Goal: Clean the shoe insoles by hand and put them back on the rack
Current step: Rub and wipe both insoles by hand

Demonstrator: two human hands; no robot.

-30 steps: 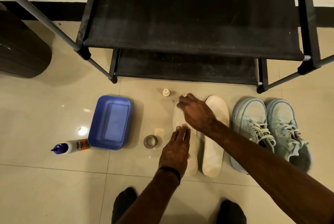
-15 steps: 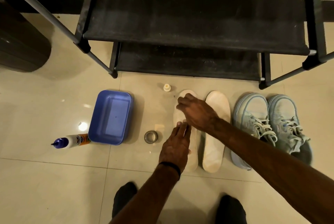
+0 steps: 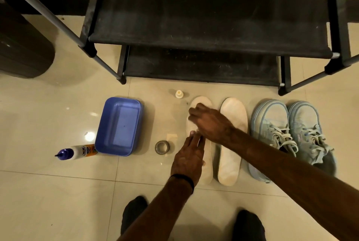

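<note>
Both hands press flat and open, left hand [image 3: 189,160] and right hand [image 3: 208,122], on the left insole [image 3: 200,102] lying on the floor near the rack [image 3: 204,17], and a hard rub could skid it into the small bottle cap [image 3: 179,94].

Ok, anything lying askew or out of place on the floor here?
Yes: the glue bottle lies on its side against the blue tub, and a small loose cap stands apart near the rack. No spill visible.

Head camera, looking steeply down, floor [image 3: 48,192] seemingly near
</note>
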